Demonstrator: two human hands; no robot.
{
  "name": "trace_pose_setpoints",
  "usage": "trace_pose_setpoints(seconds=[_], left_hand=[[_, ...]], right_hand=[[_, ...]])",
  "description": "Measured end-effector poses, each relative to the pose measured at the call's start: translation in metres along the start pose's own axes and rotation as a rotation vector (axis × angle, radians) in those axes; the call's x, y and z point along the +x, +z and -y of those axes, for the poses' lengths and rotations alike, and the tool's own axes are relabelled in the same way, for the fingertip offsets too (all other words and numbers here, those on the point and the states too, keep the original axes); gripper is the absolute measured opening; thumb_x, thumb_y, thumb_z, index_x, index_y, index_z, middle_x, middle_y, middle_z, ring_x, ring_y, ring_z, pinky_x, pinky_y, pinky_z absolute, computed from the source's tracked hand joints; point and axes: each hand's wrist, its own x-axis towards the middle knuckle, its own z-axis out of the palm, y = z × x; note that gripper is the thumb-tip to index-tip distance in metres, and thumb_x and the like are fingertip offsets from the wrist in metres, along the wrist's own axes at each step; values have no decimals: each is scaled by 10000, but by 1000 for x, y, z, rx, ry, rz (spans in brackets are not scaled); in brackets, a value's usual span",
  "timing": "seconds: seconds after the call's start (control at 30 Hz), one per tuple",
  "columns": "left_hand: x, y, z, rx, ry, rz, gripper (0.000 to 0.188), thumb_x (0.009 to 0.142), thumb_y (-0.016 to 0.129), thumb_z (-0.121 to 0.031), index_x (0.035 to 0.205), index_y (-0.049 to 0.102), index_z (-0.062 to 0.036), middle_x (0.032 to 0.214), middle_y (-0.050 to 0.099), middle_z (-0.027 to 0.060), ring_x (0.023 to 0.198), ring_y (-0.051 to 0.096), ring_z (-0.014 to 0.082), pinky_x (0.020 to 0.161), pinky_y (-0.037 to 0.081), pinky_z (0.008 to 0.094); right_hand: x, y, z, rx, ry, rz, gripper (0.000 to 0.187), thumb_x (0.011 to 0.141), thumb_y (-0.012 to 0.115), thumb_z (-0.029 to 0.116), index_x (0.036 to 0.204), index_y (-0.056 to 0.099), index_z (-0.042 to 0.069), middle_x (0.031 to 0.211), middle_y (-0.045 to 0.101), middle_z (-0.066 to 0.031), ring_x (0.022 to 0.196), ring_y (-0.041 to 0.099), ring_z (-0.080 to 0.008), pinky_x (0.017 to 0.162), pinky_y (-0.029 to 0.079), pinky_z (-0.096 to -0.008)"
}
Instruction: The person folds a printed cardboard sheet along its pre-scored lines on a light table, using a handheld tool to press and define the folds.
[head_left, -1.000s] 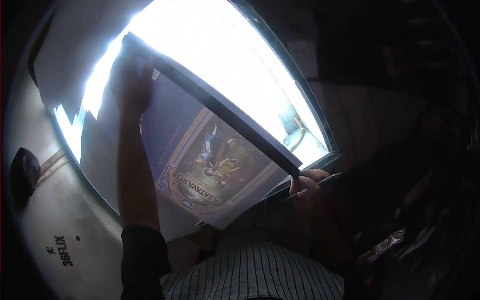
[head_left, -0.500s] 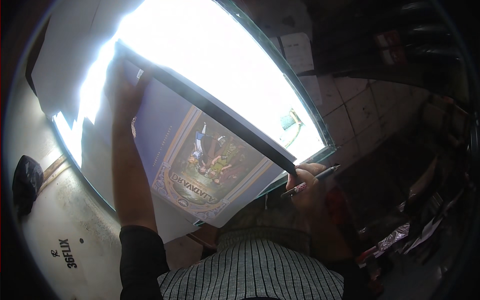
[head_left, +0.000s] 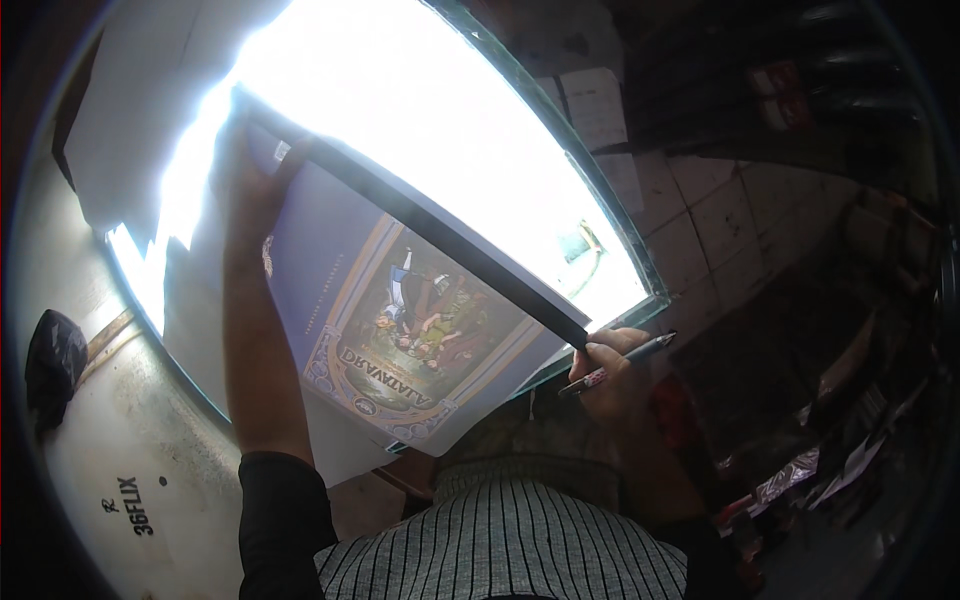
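A printed sheet point(head_left: 310, 230) in blue-purple, with a framed cartoon picture upside down to me, lies on a brightly lit glass-topped table point(head_left: 430, 90). Across it, slanting from far left to near right, runs a long dark ruler point(head_left: 430, 222). My left hand point(head_left: 258, 175) is at the ruler's far end, its thumb against the edge; glare and shadow blur the other fingers. At the near end, the fingers of my right hand point(head_left: 612, 375) pinch the ruler's tip. That same hand also holds a grey pen point(head_left: 645, 350), pointing out to the right.
White paper point(head_left: 130, 120) covers the table's far left. A pale surface point(head_left: 150, 420) with a dark bundle point(head_left: 57, 355) on it is at the left. Beyond the table's glass edge point(head_left: 590, 170) there is tiled floor point(head_left: 705, 220), with dim clutter point(head_left: 800, 470) at the lower right.
My right hand and the pen have shifted very slightly left, along with the ruler's near end. The sheet looks unmoved.
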Motion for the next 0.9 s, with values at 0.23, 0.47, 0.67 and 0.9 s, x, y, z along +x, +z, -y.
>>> trace_pose_setpoints(seconds=[0.23,0.47,0.67,0.9], left_hand=[[-1,16,5,78,82,-107,1012,737,784,-656,1474,413,-70,1554,375,213,1462,303,387,1194,205,546],[-8,-15,3,104,-45,-10,1146,724,670,-799,1508,375,-16,1618,259,239,1539,141,377,1222,70,593],[-8,-13,-3,98,-44,-16,1128,744,651,-789,1520,360,-23,1607,286,240,1532,160,388,1236,67,561],[-11,-11,2,100,-43,-8,1170,730,641,-817,1538,330,-30,1620,270,219,1542,133,368,1241,47,560]], right_hand=[[4,-4,2,-81,-95,-38,250,881,686,28,1087,550,70,926,617,-92,819,630,-262,703,523,-386],[12,-2,17,-134,-130,20,281,865,711,81,1062,510,82,914,635,-102,818,654,-268,715,541,-390],[5,-6,9,-147,-75,79,316,840,712,40,1058,487,78,956,615,-131,896,635,-305,788,545,-429],[2,-5,9,-120,-69,96,317,832,710,35,1050,484,77,967,609,-138,903,630,-316,797,537,-441]])
